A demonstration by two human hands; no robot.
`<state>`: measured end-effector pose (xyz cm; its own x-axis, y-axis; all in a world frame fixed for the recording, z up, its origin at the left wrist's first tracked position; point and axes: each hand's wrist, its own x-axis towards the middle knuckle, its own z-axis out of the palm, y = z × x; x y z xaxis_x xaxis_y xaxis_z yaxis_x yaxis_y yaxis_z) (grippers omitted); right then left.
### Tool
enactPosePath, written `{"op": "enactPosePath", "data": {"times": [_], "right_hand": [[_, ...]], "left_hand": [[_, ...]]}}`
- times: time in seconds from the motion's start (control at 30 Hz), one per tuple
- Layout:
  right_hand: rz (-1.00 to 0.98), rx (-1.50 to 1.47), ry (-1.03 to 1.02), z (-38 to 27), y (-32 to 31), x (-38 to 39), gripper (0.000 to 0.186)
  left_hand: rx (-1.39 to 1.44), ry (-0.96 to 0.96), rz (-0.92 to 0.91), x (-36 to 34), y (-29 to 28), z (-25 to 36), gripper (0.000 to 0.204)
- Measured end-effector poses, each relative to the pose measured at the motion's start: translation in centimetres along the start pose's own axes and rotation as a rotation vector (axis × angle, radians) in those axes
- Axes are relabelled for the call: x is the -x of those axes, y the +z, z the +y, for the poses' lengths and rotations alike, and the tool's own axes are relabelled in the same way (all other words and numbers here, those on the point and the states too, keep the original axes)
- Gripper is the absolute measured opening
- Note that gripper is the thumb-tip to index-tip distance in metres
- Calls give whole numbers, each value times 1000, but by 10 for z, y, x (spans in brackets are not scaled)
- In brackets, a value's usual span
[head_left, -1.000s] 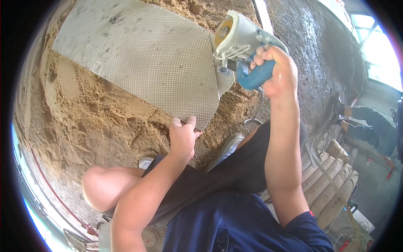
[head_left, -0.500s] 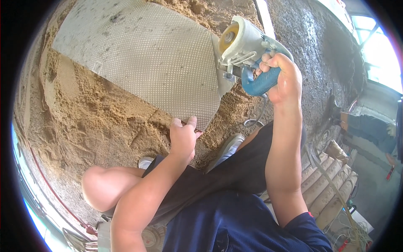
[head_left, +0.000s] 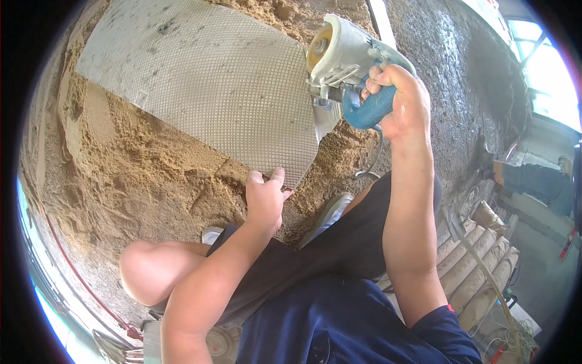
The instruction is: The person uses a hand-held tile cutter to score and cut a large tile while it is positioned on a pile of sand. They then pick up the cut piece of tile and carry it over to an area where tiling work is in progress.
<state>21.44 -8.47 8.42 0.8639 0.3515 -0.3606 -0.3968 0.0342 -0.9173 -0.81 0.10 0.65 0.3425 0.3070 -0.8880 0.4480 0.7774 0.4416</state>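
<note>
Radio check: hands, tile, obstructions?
Left hand gripping grid-backed tile at near corner. Right hand holding blue-handled power cutter. Cutter partly hides tile's right edge.

The person is wearing a navy blue shirt [head_left: 285, 324], its cloth creasing in soft folds. The short right sleeve [head_left: 445, 340] is ending above the elbow, with a small spot of red [head_left: 451, 308] showing at its edge. Black shorts [head_left: 315, 255] are leaving the left knee [head_left: 145, 270] bare. Pale grey shoes [head_left: 330, 215] are partly showing. The left hand [head_left: 264, 197] and right hand [head_left: 409, 106] are going gloveless.
</note>
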Motion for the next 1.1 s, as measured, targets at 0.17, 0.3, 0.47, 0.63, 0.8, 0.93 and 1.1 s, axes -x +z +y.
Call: {"op": "enactPosePath", "data": {"times": [0.17,0.3,0.47,0.63,0.8,0.93,1.1], "right_hand": [[43,-9,13,-4,-5,6,18],[77,-21,13,-4,-7,10,18],[38,-24,-44,-1,-15,8,25],[16,-37,-28,2,-7,9,22],[19,-15,-16,3,-7,9,18],[54,-15,6,-2,-6,15,17],[52,-6,1,-1,-11,17,22]], "left_hand": [[43,-5,-15,-3,-2,-3,23],[49,2,-16,-3,-3,-4,22],[37,0,-20,-3,-1,-5,21],[78,34,-10,-8,-4,-10,16],[84,20,0,-8,-3,-9,15],[78,18,-2,-7,-2,-8,15],[86,38,-7,-3,-2,-6,15]]}}
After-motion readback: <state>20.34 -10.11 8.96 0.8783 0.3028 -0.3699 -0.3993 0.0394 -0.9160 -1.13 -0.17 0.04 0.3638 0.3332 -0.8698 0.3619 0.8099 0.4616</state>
